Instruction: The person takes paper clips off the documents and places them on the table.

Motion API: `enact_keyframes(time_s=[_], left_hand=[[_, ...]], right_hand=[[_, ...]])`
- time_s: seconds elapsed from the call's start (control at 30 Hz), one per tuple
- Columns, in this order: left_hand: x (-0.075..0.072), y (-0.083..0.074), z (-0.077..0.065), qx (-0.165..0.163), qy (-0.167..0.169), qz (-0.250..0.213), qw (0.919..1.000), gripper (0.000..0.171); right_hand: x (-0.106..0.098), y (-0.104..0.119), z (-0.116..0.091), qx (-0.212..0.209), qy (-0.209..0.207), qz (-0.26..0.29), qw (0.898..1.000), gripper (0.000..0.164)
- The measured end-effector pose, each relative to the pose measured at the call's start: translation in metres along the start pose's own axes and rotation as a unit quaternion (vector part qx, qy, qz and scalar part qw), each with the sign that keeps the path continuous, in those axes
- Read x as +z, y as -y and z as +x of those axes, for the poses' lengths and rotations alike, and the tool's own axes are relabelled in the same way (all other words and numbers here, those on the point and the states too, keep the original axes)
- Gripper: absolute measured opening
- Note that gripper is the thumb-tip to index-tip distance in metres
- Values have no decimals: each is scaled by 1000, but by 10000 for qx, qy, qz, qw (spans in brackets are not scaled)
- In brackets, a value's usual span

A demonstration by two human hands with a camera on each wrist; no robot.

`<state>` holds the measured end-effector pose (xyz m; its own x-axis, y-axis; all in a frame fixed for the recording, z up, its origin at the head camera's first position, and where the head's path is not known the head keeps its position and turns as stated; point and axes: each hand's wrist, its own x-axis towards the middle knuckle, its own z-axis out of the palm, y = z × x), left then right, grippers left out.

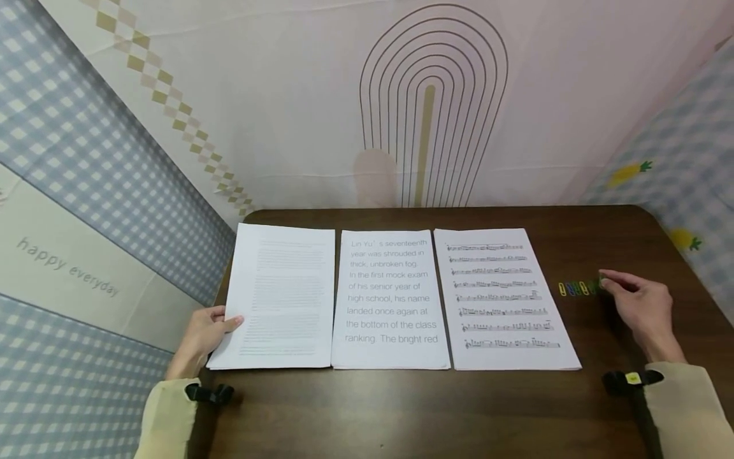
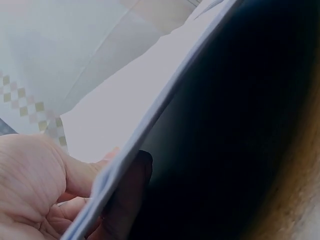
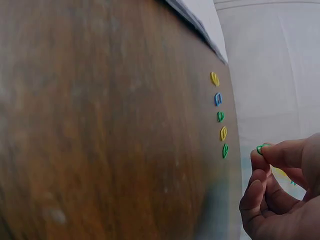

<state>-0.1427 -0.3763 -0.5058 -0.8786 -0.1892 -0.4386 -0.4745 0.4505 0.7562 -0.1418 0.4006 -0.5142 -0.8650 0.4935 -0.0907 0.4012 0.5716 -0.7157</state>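
Note:
My left hand [image 1: 208, 331] grips the left edge of the leftmost paper stack [image 1: 287, 299], thumb on top and fingers beneath. In the left wrist view the stack's edge [image 2: 150, 117] is tilted up, with dark shadow under it. My right hand [image 1: 645, 306] pinches a green paper clip [image 3: 262, 148] between thumb and forefinger at the table's right side. Beside that hand several paper clips lie in a row: a yellow one [image 3: 214, 78], a blue one [image 3: 218, 99], then green, yellow and green ones.
A middle stack with large print [image 1: 390, 299] and a sheet-music stack [image 1: 507, 299] lie side by side on the brown table [image 1: 401, 414]. A patterned cloth [image 1: 309, 95] hangs behind the table, and checked cloth [image 1: 86, 127] covers the left side.

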Motion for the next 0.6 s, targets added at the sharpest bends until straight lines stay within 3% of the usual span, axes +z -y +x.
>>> enact_keyframes(time_s=[0.17, 0.4, 0.6], left_hand=[[-3, 0, 4, -2, 43, 123, 9999, 58], [-7, 0, 5, -131, -176, 491, 9986, 60], [-4, -4, 9, 33, -200, 786, 9967, 59]], right_hand=[[0, -6, 5, -61, -7, -198, 9998, 50], [2, -9, 13, -340, 68, -316, 9989, 48], [-1, -12, 15, -173, 82, -562, 9982, 44]])
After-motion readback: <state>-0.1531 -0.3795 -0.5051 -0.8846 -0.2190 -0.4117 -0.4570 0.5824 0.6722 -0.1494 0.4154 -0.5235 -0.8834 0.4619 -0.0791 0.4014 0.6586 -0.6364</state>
